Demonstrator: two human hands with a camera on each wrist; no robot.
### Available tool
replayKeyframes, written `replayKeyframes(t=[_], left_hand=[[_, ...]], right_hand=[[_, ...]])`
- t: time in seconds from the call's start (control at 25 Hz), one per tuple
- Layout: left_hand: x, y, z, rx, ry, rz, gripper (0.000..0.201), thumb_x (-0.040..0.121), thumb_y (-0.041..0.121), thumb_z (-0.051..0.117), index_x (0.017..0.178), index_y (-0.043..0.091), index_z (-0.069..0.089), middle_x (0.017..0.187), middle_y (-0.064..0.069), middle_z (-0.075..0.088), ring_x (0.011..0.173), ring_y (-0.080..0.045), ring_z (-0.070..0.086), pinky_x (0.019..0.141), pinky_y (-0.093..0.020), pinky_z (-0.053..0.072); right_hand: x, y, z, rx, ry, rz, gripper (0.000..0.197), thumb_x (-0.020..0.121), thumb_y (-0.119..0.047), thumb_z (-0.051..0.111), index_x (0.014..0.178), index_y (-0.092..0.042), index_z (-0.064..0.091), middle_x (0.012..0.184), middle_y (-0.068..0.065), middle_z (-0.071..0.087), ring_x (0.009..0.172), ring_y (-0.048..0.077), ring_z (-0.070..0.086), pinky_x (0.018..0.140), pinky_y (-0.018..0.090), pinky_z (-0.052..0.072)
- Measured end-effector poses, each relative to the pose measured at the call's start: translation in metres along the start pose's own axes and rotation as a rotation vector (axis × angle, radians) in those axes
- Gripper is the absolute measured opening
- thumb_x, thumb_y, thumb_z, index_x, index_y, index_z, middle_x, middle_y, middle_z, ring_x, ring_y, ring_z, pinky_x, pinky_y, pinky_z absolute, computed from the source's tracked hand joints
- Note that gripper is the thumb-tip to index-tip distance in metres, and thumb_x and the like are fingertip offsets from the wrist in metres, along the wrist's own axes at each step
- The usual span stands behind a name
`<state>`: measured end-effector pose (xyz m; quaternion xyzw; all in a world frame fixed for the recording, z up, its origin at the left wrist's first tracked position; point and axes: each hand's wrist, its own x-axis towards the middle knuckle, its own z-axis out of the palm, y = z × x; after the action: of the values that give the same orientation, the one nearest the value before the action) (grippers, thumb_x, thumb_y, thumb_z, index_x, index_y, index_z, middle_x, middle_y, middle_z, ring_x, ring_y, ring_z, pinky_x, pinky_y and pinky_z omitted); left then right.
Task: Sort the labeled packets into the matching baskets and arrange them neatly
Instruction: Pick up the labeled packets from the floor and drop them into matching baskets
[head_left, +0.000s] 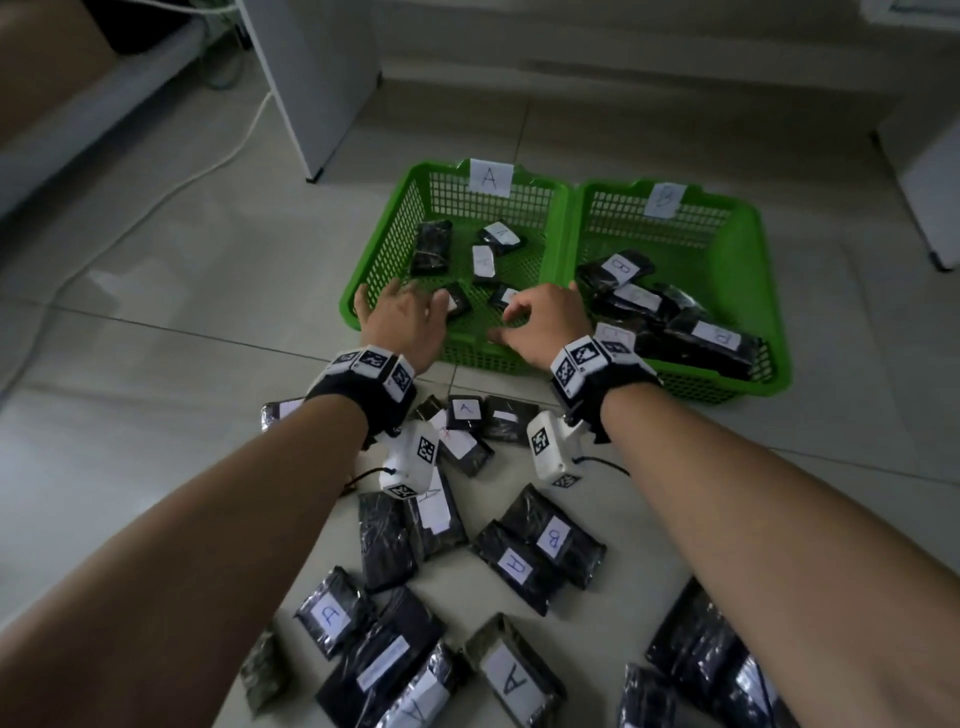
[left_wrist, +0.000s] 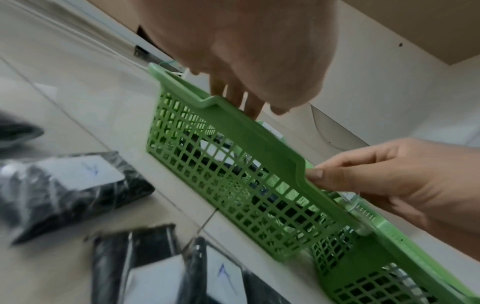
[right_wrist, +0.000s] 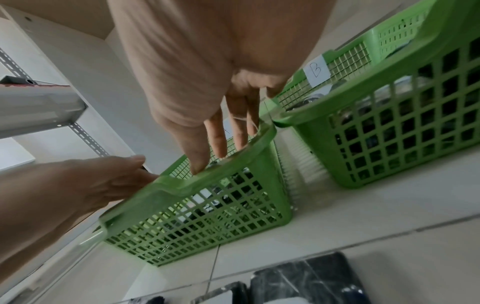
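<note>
1. From the head view I see both hands over the near rim of the A basket (head_left: 415, 192); the left hand (head_left: 402, 317) is spread, fingers fairly straight, reaching in toward the small packets (head_left: 483, 262) on its mesh floor, and it appears to hold nothing; the right hand (head_left: 540, 325) is loosely curled at the rim, and whether it pinches a packet or only the plastic I cannot tell from here; the B basket (head_left: 737, 218) sits touching the A basket on its right, with larger B-marked packets heaped against its near wall; many unsorted packets (head_left: 540, 545) lie on the floor between my forearms, A and B labels mixed, some face down.

2. In the left wrist view the left hand's fingertips (left_wrist: 249, 102) hang straight just past the A basket's rim, empty; the right hand's thumb (left_wrist: 315, 174) presses on the notch of the same rim; I judge the risk here is dragging or tipping the light basket if either hand leans on that rim, which would slide the packets already placed.

3. In the right wrist view the right hand's fingers (right_wrist: 221, 133) dip inside the A basket with the thumb at the rim, nothing clearly held; the B label (right_wrist: 317, 71) shows on the neighbouring basket; the packets look slick and film-wrapped, so I expect that tidying them one-handed may push them into a pile rather than rows; face-down packets on the floor could also be sorted wrongly if dropped in unread.
</note>
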<state>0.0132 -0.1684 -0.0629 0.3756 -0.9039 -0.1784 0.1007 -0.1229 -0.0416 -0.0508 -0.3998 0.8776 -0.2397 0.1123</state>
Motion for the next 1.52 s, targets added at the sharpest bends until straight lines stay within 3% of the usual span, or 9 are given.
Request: replayKeyframes(t=[0.16,0.28,0.44,0.6,0.72,0.88,1.12,1.24,1.52], left_hand=[[-0.053,-0.009,0.004,-0.142,0.423,0.180,0.020,0.097,0.023,0.040,0.089,0.014,0.057,0.092,0.000,0.056,0.087,-0.018,0.048,0.085,-0.031,0.036],[-0.086,-0.025,0.023,-0.116,0.136,0.186,0.016,0.090,0.013,0.046,0.088,0.014,0.062,0.091,-0.001,0.063,0.087,-0.020,0.057,0.078,-0.036,0.052],[-0.100,-0.029,0.038,0.104,-0.289,0.223,0.047,0.085,0.004,0.052,0.129,0.020,0.059,0.135,-0.001,0.058,0.131,-0.025,0.044,0.106,-0.041,0.039],[-0.094,-0.026,0.033,0.360,-0.357,0.215,0.059,0.082,0.019,0.065,0.138,0.028,0.050,0.141,0.001,0.050,0.135,-0.024,0.035,0.107,-0.041,0.029],[-0.093,-0.035,0.033,0.363,-0.338,0.229,0.056,0.079,0.025,0.072,0.132,0.027,0.054,0.133,0.001,0.051,0.128,-0.024,0.042,0.104,-0.041,0.031],[-0.105,-0.054,0.021,-0.112,-0.295,0.179,0.047,0.068,0.013,0.087,0.111,0.013,0.068,0.107,-0.005,0.064,0.098,-0.026,0.063,0.085,-0.034,0.051],[-0.101,-0.065,-0.025,-0.320,-0.283,0.041,0.043,0.068,0.012,0.089,0.102,0.031,0.073,0.096,0.004,0.072,0.081,-0.011,0.065,0.075,-0.032,0.055],[-0.090,-0.063,-0.056,-0.514,-0.215,-0.024,0.038,0.073,0.010,0.085,0.103,0.031,0.074,0.097,0.003,0.073,0.083,-0.017,0.069,0.074,-0.036,0.058],[-0.017,-0.046,-0.066,-0.612,0.091,-0.113,0.034,0.070,0.015,0.088,0.102,0.017,0.076,0.094,-0.006,0.075,0.076,-0.023,0.071,0.073,-0.032,0.059]], right_hand=[[-0.044,-0.001,0.001,0.069,0.292,-0.221,0.012,0.087,-0.027,0.072,0.085,-0.016,0.066,0.090,-0.001,0.064,0.091,0.019,0.056,0.087,0.034,0.048],[-0.082,0.003,0.026,0.028,0.094,-0.353,0.002,0.088,-0.013,0.064,0.088,-0.013,0.066,0.088,0.001,0.062,0.083,0.019,0.057,0.073,0.032,0.051],[-0.098,0.005,0.055,-0.022,-0.172,-0.252,0.029,0.087,-0.002,0.059,0.112,-0.014,0.067,0.118,0.004,0.065,0.114,0.025,0.054,0.093,0.037,0.048],[-0.092,0.001,0.070,-0.106,-0.301,-0.237,0.053,0.090,-0.010,0.058,0.142,-0.020,0.052,0.144,0.000,0.053,0.129,0.028,0.042,0.102,0.044,0.045],[-0.082,0.008,0.072,-0.126,-0.300,-0.212,0.045,0.089,-0.012,0.067,0.131,-0.025,0.062,0.134,-0.003,0.061,0.122,0.026,0.047,0.095,0.044,0.050],[-0.081,0.022,0.065,-0.018,-0.257,-0.161,0.038,0.084,-0.029,0.080,0.119,-0.024,0.068,0.121,0.003,0.064,0.116,0.024,0.052,0.092,0.033,0.044],[-0.094,0.025,0.052,-0.034,-0.274,-0.192,0.036,0.084,-0.019,0.078,0.117,-0.018,0.065,0.120,0.006,0.062,0.112,0.026,0.056,0.088,0.030,0.043],[-0.107,0.015,0.038,-0.006,-0.153,-0.228,0.043,0.079,-0.035,0.073,0.117,-0.023,0.058,0.115,-0.002,0.057,0.099,0.019,0.056,0.074,0.030,0.045],[-0.099,0.007,0.001,0.129,0.161,-0.275,0.037,0.077,-0.037,0.071,0.107,-0.021,0.056,0.104,-0.005,0.054,0.096,0.015,0.051,0.079,0.031,0.048]])
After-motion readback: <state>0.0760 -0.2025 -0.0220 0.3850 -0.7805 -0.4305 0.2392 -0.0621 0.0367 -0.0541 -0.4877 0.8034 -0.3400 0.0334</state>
